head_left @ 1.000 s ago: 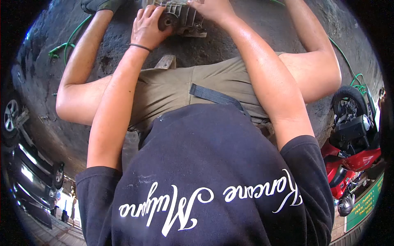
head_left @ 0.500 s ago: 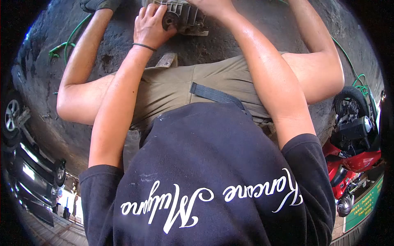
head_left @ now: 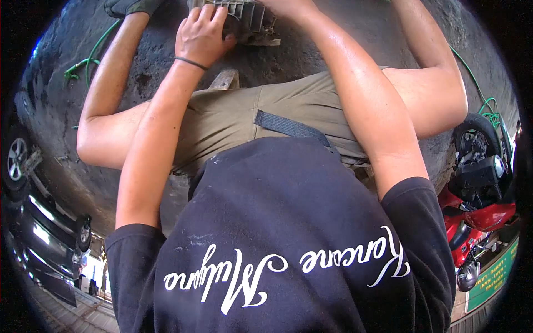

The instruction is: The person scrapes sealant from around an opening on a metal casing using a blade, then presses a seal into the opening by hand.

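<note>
A ribbed cast-metal housing [head_left: 252, 19], grey and grimy, rests on the dark floor in front of me, cut off by the top edge of the view. My left hand [head_left: 202, 33] grips its left side, fingers bent over the ribs and thumb on the near side. At the housing's upper right is my right hand [head_left: 291, 8]; its fingers run out of view, so what they hold is hidden. Between my knees and the housing, a piece of wood [head_left: 225, 79] sticks out from under my shorts.
Green hose [head_left: 89, 64] lies on the floor at left, and more green line [head_left: 488, 108] at right. A red motorcycle [head_left: 477, 216] stands to the right beside a green sign [head_left: 497, 275]. Dark vehicles [head_left: 39, 233] are at left.
My left hand has shifted slightly left and up on the housing. A dark round part by the thumb, plain before, is now hard to make out. My right hand has barely moved.
</note>
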{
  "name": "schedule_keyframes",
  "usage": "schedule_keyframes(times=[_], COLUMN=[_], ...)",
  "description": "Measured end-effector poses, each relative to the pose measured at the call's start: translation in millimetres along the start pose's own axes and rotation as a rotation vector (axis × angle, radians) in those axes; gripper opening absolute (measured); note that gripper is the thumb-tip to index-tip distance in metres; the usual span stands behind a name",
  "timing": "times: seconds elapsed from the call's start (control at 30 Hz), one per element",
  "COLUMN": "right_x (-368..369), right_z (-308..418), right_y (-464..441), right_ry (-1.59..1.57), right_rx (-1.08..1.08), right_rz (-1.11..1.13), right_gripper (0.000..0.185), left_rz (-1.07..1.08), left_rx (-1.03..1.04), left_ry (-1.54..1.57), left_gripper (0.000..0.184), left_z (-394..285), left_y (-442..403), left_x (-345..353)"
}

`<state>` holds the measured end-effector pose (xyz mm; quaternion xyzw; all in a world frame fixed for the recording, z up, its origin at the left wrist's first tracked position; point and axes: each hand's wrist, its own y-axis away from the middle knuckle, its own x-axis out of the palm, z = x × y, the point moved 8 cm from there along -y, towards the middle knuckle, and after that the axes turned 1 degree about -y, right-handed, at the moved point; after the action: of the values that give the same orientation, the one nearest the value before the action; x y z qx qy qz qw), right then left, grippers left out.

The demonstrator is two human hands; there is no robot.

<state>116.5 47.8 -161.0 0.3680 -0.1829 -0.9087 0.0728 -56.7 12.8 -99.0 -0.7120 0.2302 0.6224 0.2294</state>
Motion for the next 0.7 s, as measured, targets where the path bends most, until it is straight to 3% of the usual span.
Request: schedule_keyframes(times=[0.1, 0.27, 0.33, 0.37, 0.47, 0.5, 0.53, 0.6, 0.7], right_x=[1, -4, -2, -1, -8, -10, -7, 2, 5], right_z=[-6, -4, -7, -7, 7, 8, 2, -11, -15], right_y=[-1, 0, 1, 1, 1, 2, -2, -7, -10], right_ry=[0.013, -0.023, -0.018, -0.031, -0.043, -0.034, -0.033, -0.058, -0.077], right_rx=[-0.025, -0.035, -0.036, -0.014, 0.032, 0.069, 0.069, -0.011, 0.049], right_rz=[-0.035, -0.050, -0.037, -0.017, 0.011, 0.018, 0.016, -0.025, 0.074], right_gripper=[0.044, 0.046, 0.047, 0.046, 0.045, 0.045, 0.045, 0.045, 0.045], left_rz=[0.182, 0.092, -0.262, 0.210, 0.274, -0.210, -0.212, 0.313, 0.257], left_rx=[0.068, -0.143, 0.007, -0.110, -0.111, 0.072, 0.074, -0.144, -0.192], left_ry=[-0.099, -0.039, 0.876, 0.069, -0.009, 0.739, 0.740, -0.064, -0.070], left_gripper=[0.053, 0.058, 0.063, 0.062, 0.061, 0.061, 0.061, 0.061, 0.051], left_z=[-13, 6, 18, -1, -4, 13, 8, -5, -10], left_y=[-13, -15, -3, -14, -10, 3, -3, -12, -20], left_x=[4, 32, 11, 1, 3, 6, -1, 18, 10])
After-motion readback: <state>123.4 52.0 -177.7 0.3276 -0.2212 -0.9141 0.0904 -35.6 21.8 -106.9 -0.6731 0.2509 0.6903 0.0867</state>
